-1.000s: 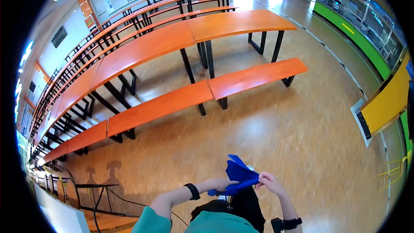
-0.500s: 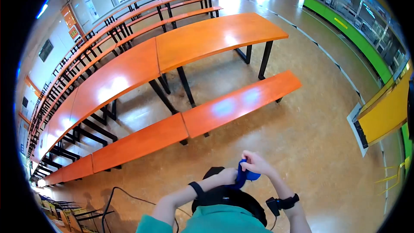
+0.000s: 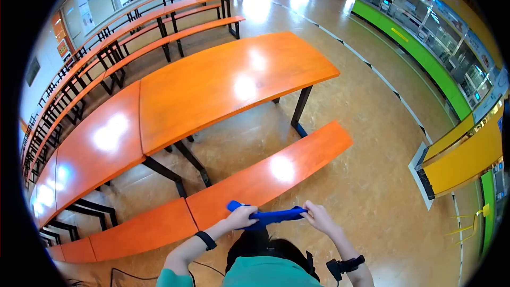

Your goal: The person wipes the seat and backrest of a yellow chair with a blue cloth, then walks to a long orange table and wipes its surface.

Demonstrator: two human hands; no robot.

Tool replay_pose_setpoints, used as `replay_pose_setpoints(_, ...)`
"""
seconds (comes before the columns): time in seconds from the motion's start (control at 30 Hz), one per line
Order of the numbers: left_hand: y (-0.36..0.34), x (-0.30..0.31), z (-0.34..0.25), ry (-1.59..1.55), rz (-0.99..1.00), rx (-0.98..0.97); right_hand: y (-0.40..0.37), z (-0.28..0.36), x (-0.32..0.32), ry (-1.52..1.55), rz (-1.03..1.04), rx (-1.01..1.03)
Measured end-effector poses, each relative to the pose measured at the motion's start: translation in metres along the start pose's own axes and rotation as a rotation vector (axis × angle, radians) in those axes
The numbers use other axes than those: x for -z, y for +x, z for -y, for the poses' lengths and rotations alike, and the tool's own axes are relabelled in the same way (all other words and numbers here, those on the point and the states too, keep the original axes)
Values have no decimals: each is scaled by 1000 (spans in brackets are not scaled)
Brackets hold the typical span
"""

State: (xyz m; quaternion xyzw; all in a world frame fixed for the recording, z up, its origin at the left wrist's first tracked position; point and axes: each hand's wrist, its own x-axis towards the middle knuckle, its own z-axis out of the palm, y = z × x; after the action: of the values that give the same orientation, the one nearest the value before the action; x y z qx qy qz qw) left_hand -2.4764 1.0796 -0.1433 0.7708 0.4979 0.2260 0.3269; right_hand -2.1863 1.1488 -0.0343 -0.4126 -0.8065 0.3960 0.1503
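Note:
A blue cloth (image 3: pixel 277 216) is stretched out between my two hands, above the near edge of the orange bench (image 3: pixel 265 178). My left hand (image 3: pixel 243 218) is closed round the cloth near one end, with a short blue piece sticking out past it. At the other end, my right hand (image 3: pixel 316 217) pinches the cloth between thumb and fingers. Part of the cloth hangs below the line between the hands. A black band (image 3: pixel 206 240) is on my left wrist, and a black strapped device (image 3: pixel 344 267) on my right.
A long orange table (image 3: pixel 212 90) on black legs stands beyond the bench. Further rows of tables and benches run at the left. A yellow pillar (image 3: pixel 462 165) and a green serving counter (image 3: pixel 409 48) are at the right. A black cable (image 3: pixel 138 277) trails at lower left.
My hands have moved apart, pulling the bunched cloth out lengthwise. The left hand has gone left and up a little. The bench and table are nearer in view.

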Motion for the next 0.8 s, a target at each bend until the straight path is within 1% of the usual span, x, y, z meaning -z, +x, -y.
replay_pose_setpoints(0.03, 16, 10, 8, 9, 42, 64, 15, 0, 9, 21, 46, -112)
replay_pose_setpoints(0.07, 32, 21, 10, 11, 23, 59, 28, 0, 15, 23, 44, -143)
replay_pose_setpoints(0.13, 51, 36, 16, 108, 143, 72, 51, 3, 24, 34, 34, -200)
replay_pose_setpoints(0.17, 60, 39, 25, 180, 215, 80, 64, 4, 32, 49, 38, -183)
replay_pose_setpoints(0.23, 79, 46, 46, 297, 229, 32, 91, 1, 48, 79, 57, -142)
replay_pose_setpoints(0.27, 85, 46, 52, 346, 237, 20, 107, -9, 53, 74, 36, -52)
replay_pose_setpoints(0.3, 92, 48, 61, 384, 263, 96, 121, -14, 62, 47, 65, -15)
replay_pose_setpoints(0.37, 101, 52, 80, 300, 174, 235, 150, -22, 84, 2, 117, 85)
replay_pose_setpoints(0.4, 106, 59, 81, 381, 142, 262, 164, -27, 93, 41, 124, 35)
replay_pose_setpoints(0.43, 109, 63, 85, 386, 168, 229, 177, -37, 104, 7, 191, 0)
replay_pose_setpoints(0.5, 113, 52, 102, 388, 221, 145, 201, -33, 136, 51, 256, -8)
replay_pose_setpoints(0.53, 121, 49, 114, 222, 120, 33, 214, -44, 147, 28, 295, -7)
replay_pose_setpoints(0.6, 141, 57, 117, -34, -8, 349, 230, -74, 166, -17, 375, -15)
replay_pose_setpoints(0.63, 147, 62, 113, -168, -69, 514, 240, -93, 172, -51, 407, -101)
replay_pose_setpoints(0.67, 161, 81, 104, -172, -106, 582, 247, -117, 174, -70, 361, -109)
replay_pose_setpoints(0.7, 171, 98, 95, -97, -138, 650, 255, -135, 178, -90, 316, -113)
replay_pose_setpoints(0.77, 184, 136, 94, -63, -243, 614, 284, -137, 202, -46, 236, -82)
replay_pose_setpoints(0.8, 196, 166, 86, -3, -304, 559, 306, -124, 219, -42, 245, -88)
